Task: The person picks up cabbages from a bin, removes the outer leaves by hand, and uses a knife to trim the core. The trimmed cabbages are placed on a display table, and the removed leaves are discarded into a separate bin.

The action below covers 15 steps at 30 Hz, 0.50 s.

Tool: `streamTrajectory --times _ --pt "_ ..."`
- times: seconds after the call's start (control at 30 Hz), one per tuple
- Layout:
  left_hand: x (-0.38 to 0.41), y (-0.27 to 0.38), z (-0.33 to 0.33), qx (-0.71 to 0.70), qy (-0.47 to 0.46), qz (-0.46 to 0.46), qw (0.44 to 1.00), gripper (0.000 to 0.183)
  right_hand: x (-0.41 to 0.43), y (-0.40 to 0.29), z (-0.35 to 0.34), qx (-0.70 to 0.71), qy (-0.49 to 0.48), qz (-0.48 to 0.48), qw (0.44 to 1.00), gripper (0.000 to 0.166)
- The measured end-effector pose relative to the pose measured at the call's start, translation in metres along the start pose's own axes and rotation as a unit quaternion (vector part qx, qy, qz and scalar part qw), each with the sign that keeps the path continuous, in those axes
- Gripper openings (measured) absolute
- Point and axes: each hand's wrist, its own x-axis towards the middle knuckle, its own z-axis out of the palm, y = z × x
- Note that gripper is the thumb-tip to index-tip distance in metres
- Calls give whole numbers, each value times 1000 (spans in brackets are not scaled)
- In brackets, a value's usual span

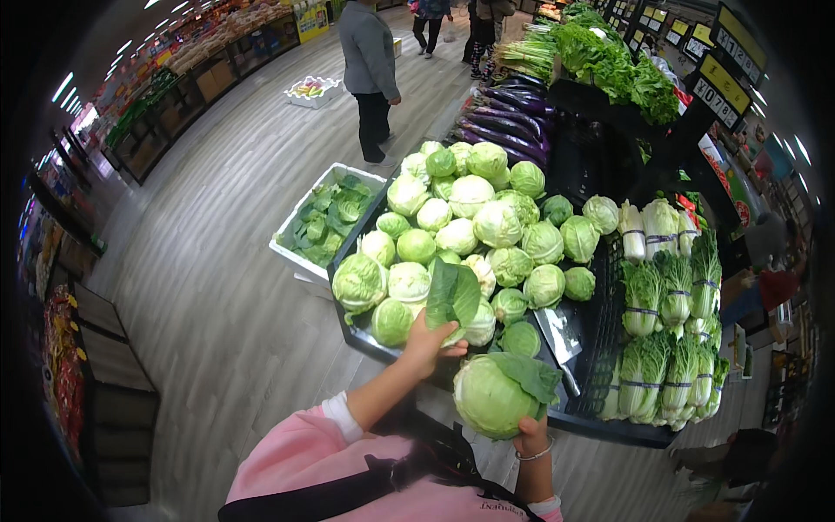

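Note:
In my left hand (427, 346) is a loose green cabbage leaf (451, 293), raised over the front of the cabbage pile. My right hand (533, 436) grips a round cabbage (492, 395) from its lower right side; a dark outer leaf (528, 375) still covers its upper right. Behind my hands, pale green cabbages (456, 235) are heaped on a black display stand (593, 326). A cleaver (560, 339) with a broad metal blade lies on the stand, to the right of the held cabbage, its handle pointing towards me.
A white foam box (280, 245) of loose green leaves (329, 212) stands left of the display. Banded Chinese cabbages (665, 352) line the right side, with eggplants (505, 121) and leafy greens (607, 72) farther back. A person (368, 72) stands on the floor beyond the foam box.

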Motion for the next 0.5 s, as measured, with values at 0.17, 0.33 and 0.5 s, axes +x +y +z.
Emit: streamTrajectory --times 0.17,0.33,0.5 --pt "81 23 -12 391 -151 213 883 67 55 -35 -5 -78 -16 23 997 96" --pt "62 46 42 396 -432 85 806 97 105 -69 13 -148 -104 76 981 99" --pt "73 29 61 304 -353 55 883 70 140 -91 2 -290 -186 37 938 106"
